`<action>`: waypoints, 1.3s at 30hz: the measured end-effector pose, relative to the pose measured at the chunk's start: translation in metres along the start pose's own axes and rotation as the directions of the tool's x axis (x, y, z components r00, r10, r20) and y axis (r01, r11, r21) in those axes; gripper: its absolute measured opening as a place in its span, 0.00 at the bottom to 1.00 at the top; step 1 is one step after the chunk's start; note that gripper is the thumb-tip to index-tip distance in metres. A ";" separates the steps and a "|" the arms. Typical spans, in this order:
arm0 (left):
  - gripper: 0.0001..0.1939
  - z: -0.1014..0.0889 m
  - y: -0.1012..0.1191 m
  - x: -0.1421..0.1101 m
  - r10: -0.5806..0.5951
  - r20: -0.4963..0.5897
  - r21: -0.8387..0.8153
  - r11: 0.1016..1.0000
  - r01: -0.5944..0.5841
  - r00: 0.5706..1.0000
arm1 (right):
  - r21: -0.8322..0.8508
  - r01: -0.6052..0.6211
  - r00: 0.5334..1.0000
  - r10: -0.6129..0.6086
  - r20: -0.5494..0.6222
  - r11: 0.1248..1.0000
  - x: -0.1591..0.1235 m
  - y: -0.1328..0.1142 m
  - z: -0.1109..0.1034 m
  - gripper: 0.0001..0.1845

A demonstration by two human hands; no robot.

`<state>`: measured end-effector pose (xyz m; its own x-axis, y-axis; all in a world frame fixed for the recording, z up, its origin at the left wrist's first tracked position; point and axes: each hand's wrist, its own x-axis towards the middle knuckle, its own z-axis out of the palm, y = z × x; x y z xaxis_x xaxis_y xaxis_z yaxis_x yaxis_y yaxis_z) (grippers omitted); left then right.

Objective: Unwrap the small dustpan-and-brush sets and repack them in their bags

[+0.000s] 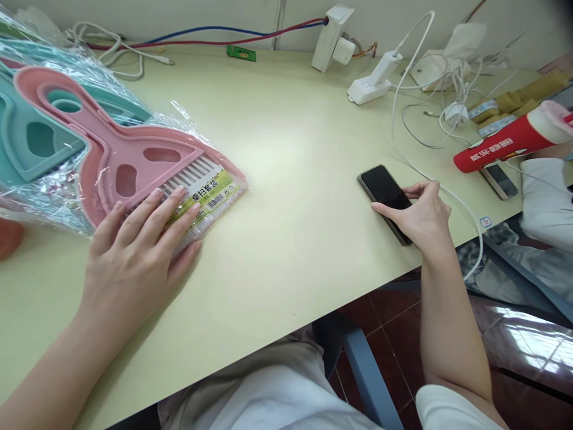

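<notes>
A pink dustpan and brush set (147,155) in clear plastic lies on the table at the left, with a printed label across its bristles. My left hand (138,245) rests flat on its lower edge, fingers spread over the bristles and label. Teal dustpan sets (40,137) in clear wrap lie beneath and behind the pink one. On the right, my right hand (423,212) grips a black smartphone (385,191) by its sides, thumb on the near side and fingers at the far side. The phone lies on or just above the tabletop; its screen is dark.
Along the wall stand a power socket (331,42) and a white power strip (371,86), with a white cable (396,125) looping past my right hand. A red cup (505,140), another phone (500,179) and a co-worker's sleeve (548,191) are at the right.
</notes>
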<state>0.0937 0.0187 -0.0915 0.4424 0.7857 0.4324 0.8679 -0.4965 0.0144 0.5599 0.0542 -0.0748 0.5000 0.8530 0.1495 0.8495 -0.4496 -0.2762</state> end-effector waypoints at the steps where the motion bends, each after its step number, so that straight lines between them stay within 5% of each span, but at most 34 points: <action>1: 0.42 0.000 0.000 0.000 -0.001 0.002 0.001 1.000 0.001 1.000 | 0.004 0.001 1.000 -0.001 0.004 1.000 0.000 -0.001 -0.001 0.39; 20: 0.32 0.004 0.000 0.001 -0.030 -0.022 -0.061 0.998 0.028 0.999 | 0.038 0.089 0.994 -0.091 0.059 0.995 -0.003 0.006 -0.002 0.38; 33: 0.23 0.007 0.002 0.003 -0.113 -0.025 -0.286 0.953 0.102 0.993 | 0.154 0.167 0.979 -0.182 0.089 0.974 0.039 0.041 0.015 0.47; 39: 0.23 0.014 -0.005 0.005 -0.057 -0.041 -0.203 0.978 0.047 0.998 | 0.121 0.206 0.973 -0.216 0.079 0.971 0.044 0.023 0.013 0.52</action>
<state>0.0951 0.0298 -0.1025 0.3829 0.7969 0.4672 0.8239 -0.5233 0.2173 0.5996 0.0845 -0.0866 0.2894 0.9484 0.1298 0.9076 -0.2288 -0.3520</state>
